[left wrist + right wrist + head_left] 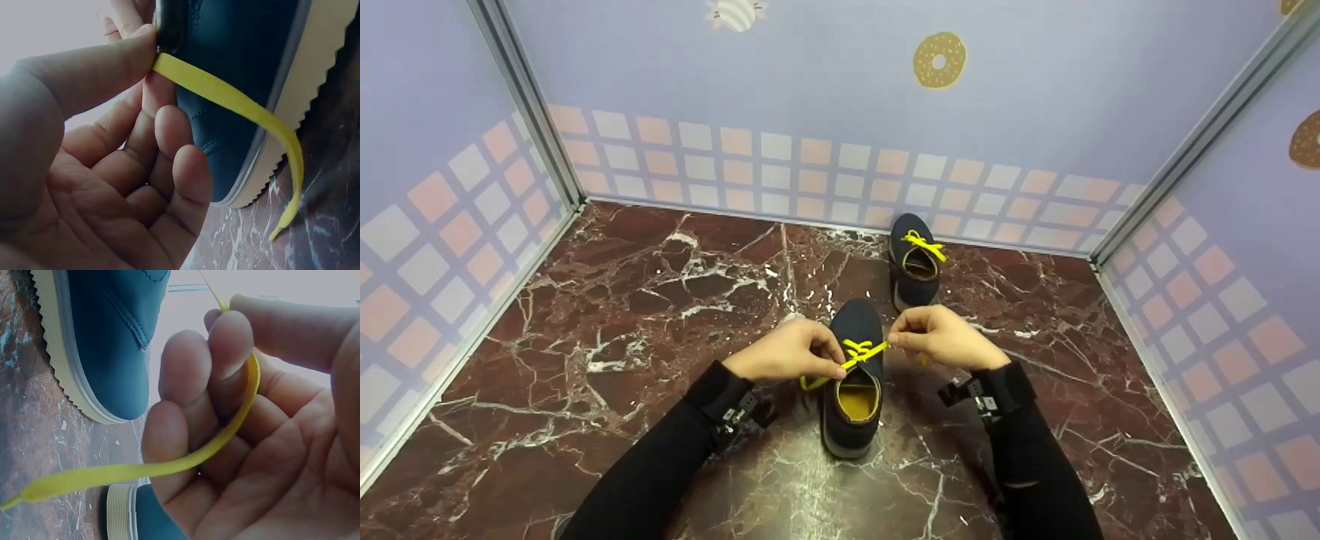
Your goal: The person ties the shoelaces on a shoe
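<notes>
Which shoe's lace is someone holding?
The nearer shoe: the left hand and right hand pinch its yellow lace. The farther shoe, by the wall, has its lace unheld.

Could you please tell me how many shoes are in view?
2: the near shoe, between the left hand and right hand, and the far shoe, close to the back wall. No others show.

head: bright, glare on floor point(810, 487) low centre | wrist views: hands point(101, 169) point(275, 427) shaded, backlight blown white
</notes>
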A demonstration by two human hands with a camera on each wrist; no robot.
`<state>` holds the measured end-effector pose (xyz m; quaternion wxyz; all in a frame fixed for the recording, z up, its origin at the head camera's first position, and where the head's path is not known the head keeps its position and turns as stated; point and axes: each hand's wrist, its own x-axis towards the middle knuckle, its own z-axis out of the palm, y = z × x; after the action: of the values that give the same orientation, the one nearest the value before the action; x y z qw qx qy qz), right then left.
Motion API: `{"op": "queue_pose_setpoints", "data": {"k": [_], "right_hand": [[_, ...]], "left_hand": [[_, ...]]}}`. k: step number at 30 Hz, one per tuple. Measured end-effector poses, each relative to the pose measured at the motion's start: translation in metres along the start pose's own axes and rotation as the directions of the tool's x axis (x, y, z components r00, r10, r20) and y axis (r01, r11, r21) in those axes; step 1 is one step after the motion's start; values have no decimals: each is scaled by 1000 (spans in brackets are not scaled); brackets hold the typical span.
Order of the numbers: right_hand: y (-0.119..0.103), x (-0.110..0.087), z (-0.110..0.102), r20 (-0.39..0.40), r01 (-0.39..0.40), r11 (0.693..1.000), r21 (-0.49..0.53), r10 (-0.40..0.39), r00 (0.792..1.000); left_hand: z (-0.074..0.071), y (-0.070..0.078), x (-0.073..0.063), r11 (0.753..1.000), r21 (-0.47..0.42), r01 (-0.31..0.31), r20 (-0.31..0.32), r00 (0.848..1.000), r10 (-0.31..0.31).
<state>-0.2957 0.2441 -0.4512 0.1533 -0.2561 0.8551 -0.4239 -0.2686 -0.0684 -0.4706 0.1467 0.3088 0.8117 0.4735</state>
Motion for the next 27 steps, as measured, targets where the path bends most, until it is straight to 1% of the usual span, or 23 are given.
{"op": "queue_pose_setpoints", "data": {"k": [7, 13, 16, 18, 20, 24, 27], "right_hand": [[0, 0, -1, -6, -6, 1000, -15, 6, 1000], [-1, -1, -1, -3, -3, 1000, -4, 3, 1000], [-1, -1, -1, -6, -5, 1000, -3, 5, 1000], [-1, -1, -1, -7, -5, 1000, -3, 5, 1000], [0, -1, -1, -9, -7, 1000, -3, 7, 1000], [0, -1, -2, -8, -7, 1000, 2, 7, 1000], [0, -1, -2, -5, -1, 1000, 4, 1, 1000]], "left_hand": [[-2, -2, -1, 1000, -26, 6, 21, 1000, -6], [-2, -4, -1, 999, -46, -20, 10, 1000, 20], [-2, -3, 0, 996, -93, 2, 11, 1000, 0], [-2, -3, 0, 991, -131, 23, 20, 1000, -21], [-4, -3, -1, 988, -148, 44, 34, 999, -39], [-9, -4, -3, 994, -85, 64, 73, 996, -57], [-13, -3, -6, 997, -36, 69, 82, 994, -66]]}}
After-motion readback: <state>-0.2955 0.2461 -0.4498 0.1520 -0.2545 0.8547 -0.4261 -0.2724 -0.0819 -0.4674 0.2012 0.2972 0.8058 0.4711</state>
